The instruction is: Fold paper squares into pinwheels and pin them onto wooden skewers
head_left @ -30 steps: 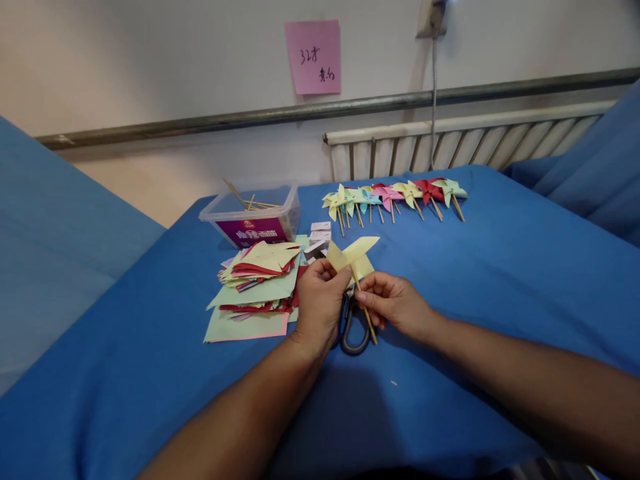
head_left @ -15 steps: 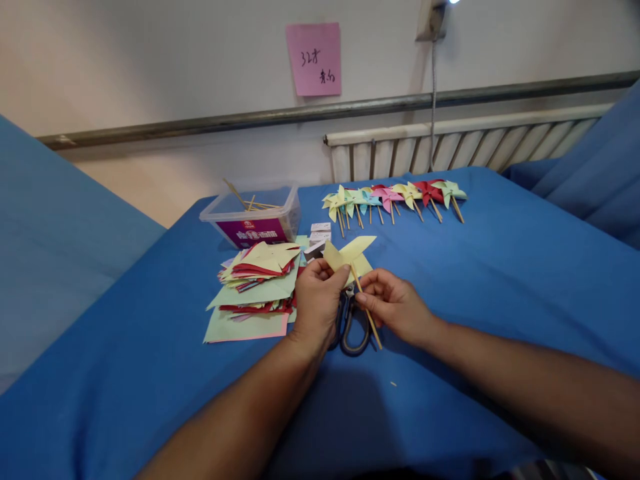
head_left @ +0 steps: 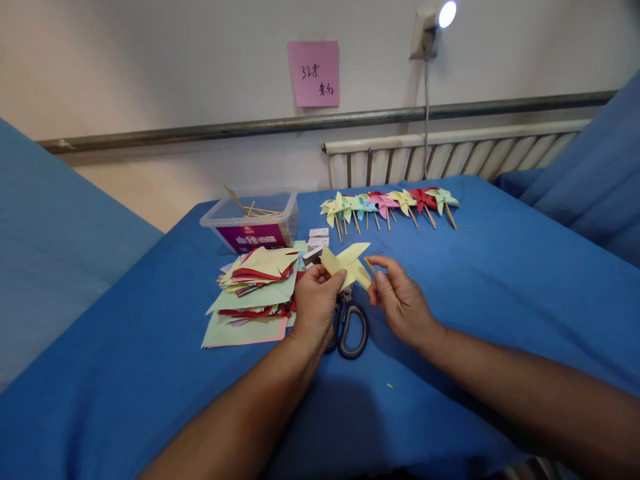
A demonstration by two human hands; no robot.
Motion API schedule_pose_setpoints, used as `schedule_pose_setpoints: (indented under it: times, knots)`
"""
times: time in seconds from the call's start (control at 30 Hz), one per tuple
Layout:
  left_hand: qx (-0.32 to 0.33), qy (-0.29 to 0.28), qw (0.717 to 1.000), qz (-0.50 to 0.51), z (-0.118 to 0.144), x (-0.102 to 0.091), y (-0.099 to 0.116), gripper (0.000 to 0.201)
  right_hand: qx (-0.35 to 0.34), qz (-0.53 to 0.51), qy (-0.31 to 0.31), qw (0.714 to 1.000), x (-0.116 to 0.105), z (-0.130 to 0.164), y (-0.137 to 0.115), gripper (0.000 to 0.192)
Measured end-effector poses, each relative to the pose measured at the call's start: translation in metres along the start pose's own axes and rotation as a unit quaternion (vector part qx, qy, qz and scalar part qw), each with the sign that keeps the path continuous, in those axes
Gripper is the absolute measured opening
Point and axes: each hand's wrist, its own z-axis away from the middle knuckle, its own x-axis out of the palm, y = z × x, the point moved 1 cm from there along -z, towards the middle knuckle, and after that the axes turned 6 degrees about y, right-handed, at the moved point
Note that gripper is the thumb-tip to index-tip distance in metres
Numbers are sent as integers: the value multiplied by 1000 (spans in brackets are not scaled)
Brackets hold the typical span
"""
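A pale yellow paper pinwheel [head_left: 351,260] is pinched between the thumb and fingers of my left hand [head_left: 319,300]. Just to its right, my right hand [head_left: 403,300] is closed on a thin wooden stick [head_left: 369,266]; only the stick's tip shows past the fingers, and the rest is hidden by the hand. The tip is close to the pinwheel's right blade, and I cannot tell whether they touch. Below the pinwheel lies a pair of scissors [head_left: 354,331] with dark handles, its blades mostly covered by my left hand and the paper.
Stacked cut paper [head_left: 260,267] in several colours lies left of my hands. Behind it stands a clear plastic box [head_left: 290,227] holding sticks. Small white boxes [head_left: 319,235] sit beside the stack. Finished pinwheels [head_left: 385,202] line the back of the blue-covered table [head_left: 475,287].
The stick has left the pinwheel's centre and swung in my right hand, its tip now raised beside a blade. My left hand keeps hold of the pinwheel. The view has tilted up slightly.
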Motion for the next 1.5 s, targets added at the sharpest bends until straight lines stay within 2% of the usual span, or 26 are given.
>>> schedule_pose_setpoints:
  times: [0.23,0.37,0.6,0.7,0.97,1.2,1.5]
  knots:
    - [-25,-3,999,20,1,0,2,34,89,-55,25,994,13,-3,-2,28]
    - [-28,9,999,16,0,-1,2,33,121,-49,34,991,22,-6,3,25]
    - [-37,3,999,18,0,-1,0,33,71,-58,63,994,22,-18,16,19]
    - [-35,-4,999,20,1,0,1,32,63,-77,57,993,21,-18,16,21]
    - [-46,0,999,23,4,3,2,34,102,-91,58,989,19,-15,14,20]
    - [-42,-19,999,28,5,2,2,32,129,-120,44,983,18,-15,12,22]
    - [-45,-13,999,17,6,3,3,35,132,-134,51,981,17,-14,10,26]
